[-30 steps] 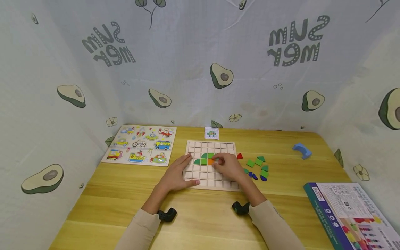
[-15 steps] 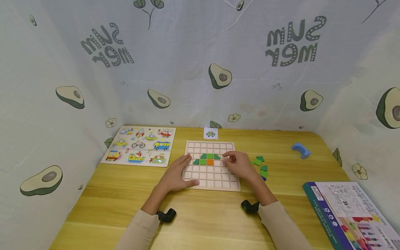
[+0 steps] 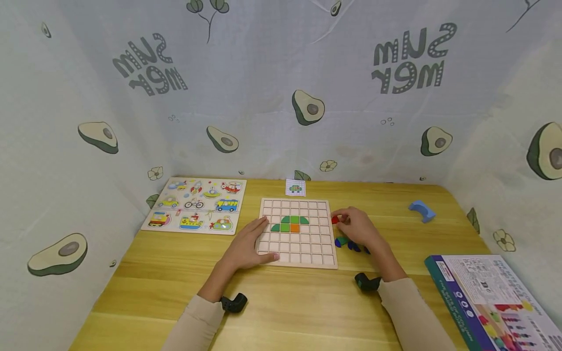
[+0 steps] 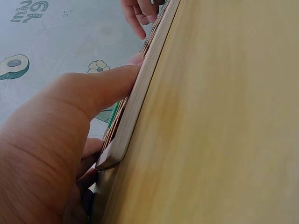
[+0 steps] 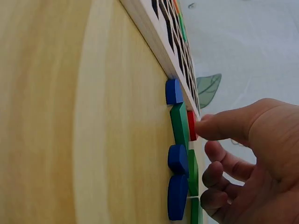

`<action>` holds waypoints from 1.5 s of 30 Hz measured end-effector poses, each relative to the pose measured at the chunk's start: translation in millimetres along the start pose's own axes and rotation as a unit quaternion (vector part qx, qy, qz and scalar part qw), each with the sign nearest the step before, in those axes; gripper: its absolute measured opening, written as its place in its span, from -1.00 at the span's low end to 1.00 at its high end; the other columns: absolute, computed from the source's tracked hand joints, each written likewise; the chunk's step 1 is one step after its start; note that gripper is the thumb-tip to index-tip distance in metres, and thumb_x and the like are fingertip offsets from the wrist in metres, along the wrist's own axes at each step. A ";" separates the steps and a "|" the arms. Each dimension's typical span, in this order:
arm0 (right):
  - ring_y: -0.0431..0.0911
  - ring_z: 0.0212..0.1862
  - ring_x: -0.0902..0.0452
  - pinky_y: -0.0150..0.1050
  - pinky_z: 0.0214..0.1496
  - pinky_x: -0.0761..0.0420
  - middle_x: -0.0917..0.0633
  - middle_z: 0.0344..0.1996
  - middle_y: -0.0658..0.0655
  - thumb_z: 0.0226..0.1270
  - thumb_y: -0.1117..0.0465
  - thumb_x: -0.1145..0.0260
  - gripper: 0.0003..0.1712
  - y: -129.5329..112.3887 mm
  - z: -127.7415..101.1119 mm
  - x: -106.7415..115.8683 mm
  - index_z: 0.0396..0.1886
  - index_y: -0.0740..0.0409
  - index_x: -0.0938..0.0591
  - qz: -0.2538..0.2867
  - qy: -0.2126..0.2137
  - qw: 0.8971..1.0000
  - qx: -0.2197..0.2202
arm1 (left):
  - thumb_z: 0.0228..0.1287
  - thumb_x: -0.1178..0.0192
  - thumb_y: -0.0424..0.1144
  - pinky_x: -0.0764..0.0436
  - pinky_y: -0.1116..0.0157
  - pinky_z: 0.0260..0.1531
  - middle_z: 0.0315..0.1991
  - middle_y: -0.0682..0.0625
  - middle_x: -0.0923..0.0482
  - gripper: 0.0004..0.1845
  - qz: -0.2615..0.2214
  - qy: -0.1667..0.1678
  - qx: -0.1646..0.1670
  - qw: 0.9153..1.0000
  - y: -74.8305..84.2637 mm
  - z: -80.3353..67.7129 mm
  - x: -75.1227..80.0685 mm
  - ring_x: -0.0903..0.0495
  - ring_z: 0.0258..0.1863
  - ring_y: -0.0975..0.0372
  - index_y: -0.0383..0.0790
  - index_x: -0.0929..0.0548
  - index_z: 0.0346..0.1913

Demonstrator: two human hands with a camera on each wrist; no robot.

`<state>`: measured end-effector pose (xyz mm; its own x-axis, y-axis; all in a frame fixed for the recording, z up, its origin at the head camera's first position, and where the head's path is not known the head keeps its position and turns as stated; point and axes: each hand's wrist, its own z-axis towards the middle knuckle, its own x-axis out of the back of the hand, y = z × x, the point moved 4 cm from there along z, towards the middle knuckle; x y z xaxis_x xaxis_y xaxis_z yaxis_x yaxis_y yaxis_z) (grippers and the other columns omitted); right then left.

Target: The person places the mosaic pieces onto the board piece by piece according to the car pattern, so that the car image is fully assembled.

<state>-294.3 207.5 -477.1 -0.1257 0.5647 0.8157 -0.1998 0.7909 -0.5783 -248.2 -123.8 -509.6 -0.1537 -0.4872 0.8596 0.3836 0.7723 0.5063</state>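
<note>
Our right hand (image 3: pixel 357 228) reached past grid board (image 3: pixel 296 232) edge, thumb touching red piece (image 3: pixel 335 220), not yet gripped; left hand (image 3: pixel 250 243) flat, steadying board.

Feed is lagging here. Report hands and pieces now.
Left hand flat on grid board, steadying it. Right hand at loose pieces beside board, thumb touching red piece; no grip seen yet. Nothing blocking.
</note>
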 end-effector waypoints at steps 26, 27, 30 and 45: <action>0.20 0.06 -0.61 0.18 0.11 -0.64 -0.65 0.00 0.30 0.44 0.16 -0.34 -0.56 8.0 -4.9 7.2 0.25 0.20 -0.66 -0.025 -0.025 0.999 -0.016 | 0.08 -0.29 0.46 -0.15 -0.04 0.60 0.67 0.04 -0.06 0.19 0.001 -0.010 0.004 1.000 -1.6 -0.1 -2.0 -0.06 0.65 0.05 -0.14 -0.15 0.64; 0.19 0.06 -0.61 0.18 0.11 -0.65 -0.65 -0.01 0.30 0.44 0.17 -0.34 -0.58 7.8 -4.7 7.4 0.23 0.20 -0.67 -0.025 -0.024 0.999 -0.017 | 0.08 -0.29 0.47 -0.15 -0.04 0.60 0.67 0.03 -0.06 0.19 0.002 -0.010 0.003 1.000 -1.6 0.0 -2.0 -0.06 0.65 0.05 -0.14 -0.15 0.64; 0.16 0.00 -0.61 0.15 0.07 -0.65 -0.66 -0.05 0.28 0.45 0.15 -0.35 -0.61 7.7 -3.9 7.7 0.18 0.22 -0.69 -0.028 -0.016 0.999 -0.020 | 0.08 -0.29 0.47 -0.15 -0.03 0.60 0.67 0.04 -0.06 0.19 0.006 -0.009 0.004 1.000 -1.9 0.1 -1.8 -0.06 0.65 0.05 -0.13 -0.14 0.65; 0.02 -0.16 -0.51 -0.13 -0.14 -0.55 -0.68 -0.12 0.20 0.40 0.03 -0.43 -0.61 0.1 -9.0 5.1 0.07 0.19 -0.76 -0.011 0.014 0.999 -0.039 | 0.08 -0.31 0.45 -0.20 -0.05 0.58 0.66 0.01 -0.08 0.18 0.005 -0.006 0.000 1.000 -0.5 0.4 -0.1 -0.08 0.64 0.02 -0.16 -0.17 0.63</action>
<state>-286.1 212.6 -473.2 -0.0946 0.5522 0.8283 -0.1255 0.8188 -0.5602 -248.7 -123.9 -510.0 -0.1614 -0.4750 0.8650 0.3850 0.7768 0.4984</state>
